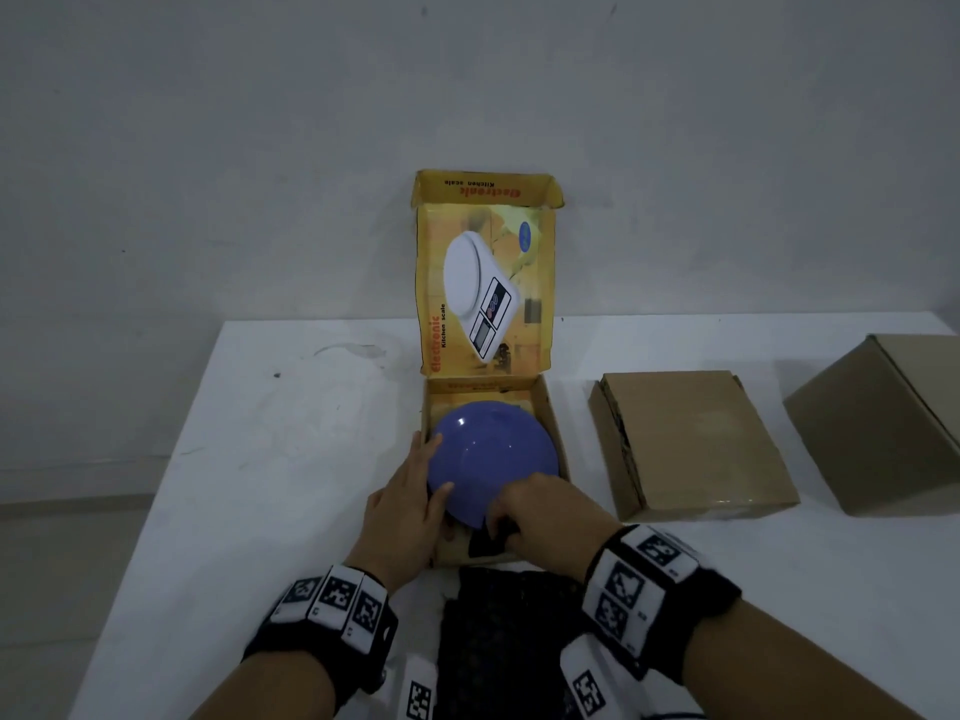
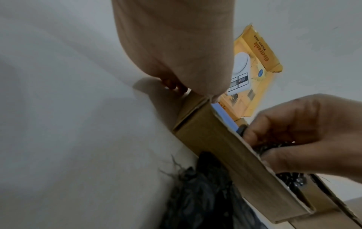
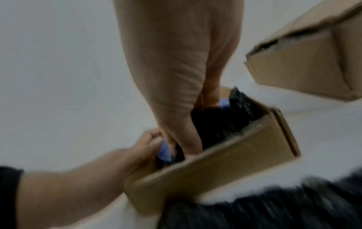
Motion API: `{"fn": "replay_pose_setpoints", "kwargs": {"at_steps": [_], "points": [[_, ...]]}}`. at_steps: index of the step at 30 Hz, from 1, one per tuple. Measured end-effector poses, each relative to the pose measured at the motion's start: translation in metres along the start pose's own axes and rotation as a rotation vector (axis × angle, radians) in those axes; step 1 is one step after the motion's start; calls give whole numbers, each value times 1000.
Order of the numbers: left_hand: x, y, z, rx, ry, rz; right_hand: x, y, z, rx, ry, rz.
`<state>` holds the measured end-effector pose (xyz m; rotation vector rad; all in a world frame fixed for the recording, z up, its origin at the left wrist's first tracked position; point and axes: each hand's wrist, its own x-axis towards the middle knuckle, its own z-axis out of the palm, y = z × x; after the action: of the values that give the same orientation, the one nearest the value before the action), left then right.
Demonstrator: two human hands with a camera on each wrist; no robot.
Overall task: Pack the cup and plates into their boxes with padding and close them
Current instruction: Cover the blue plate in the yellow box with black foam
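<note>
While the white table (image 1: 311, 433) carries two shut brown cartons (image 1: 691, 444) at the right, the open yellow box (image 1: 488, 283) holds a blue plate (image 1: 493, 459) tilted on black padding (image 1: 509, 631). The left hand (image 1: 405, 506) grips the plate's rim; the right hand (image 1: 545, 517) pinches padding beneath it.

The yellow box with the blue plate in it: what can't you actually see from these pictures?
- Under the blue plate: head view, the plate covers the floor of the yellow box.
- Right hand fingertips: hidden behind the plate's near edge; right wrist view is blurred.
- Black padding: cut off by the bottom edge.
- Two brown boxes: contents can't be seen; the far one is cut off at the right.
</note>
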<state>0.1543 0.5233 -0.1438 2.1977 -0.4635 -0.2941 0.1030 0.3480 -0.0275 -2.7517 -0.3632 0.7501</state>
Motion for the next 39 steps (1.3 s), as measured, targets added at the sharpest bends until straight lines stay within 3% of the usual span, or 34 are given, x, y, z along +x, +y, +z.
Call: {"fn": "replay_pose_setpoints", "kwargs": {"at_steps": [3, 5, 10, 15, 17, 19, 24, 27, 30, 31, 34, 35, 39], "points": [[0, 0, 0, -1, 13, 6, -1, 5, -7, 91, -76, 17], [0, -1, 1, 8, 17, 8, -2, 5, -6, 148, -46, 71], [-1, -1, 0, 8, 0, 6, -2, -2, 7, -39, 47, 45], [0, -2, -1, 37, -16, 20, 0, 7, -9, 65, -169, 21], [-1, -2, -2, 47, -16, 20, 1, 11, -12, 94, -190, 43], [0, -2, -2, 54, -21, 18, 2, 10, -8, 94, -120, 75], [1, -2, -4, 72, -34, 13, 2, 3, 6, -168, 79, 85], [0, 0, -7, 70, -44, 22, -9, 3, 10, -143, 200, 15], [0, 1, -9, 67, -58, 41, -35, -4, 24, 95, 358, -142], [-1, 2, -9, 64, -51, 43, -44, -6, 33, 163, 311, -181], [-3, 9, -10, 37, -22, 52, -61, -8, 62, 96, -41, -193], [-4, 11, -11, 32, -20, 50, -63, -8, 69, 80, -58, -191], [-7, 22, -16, 47, 1, 64, -69, -1, 67, 235, 126, -169]]}}
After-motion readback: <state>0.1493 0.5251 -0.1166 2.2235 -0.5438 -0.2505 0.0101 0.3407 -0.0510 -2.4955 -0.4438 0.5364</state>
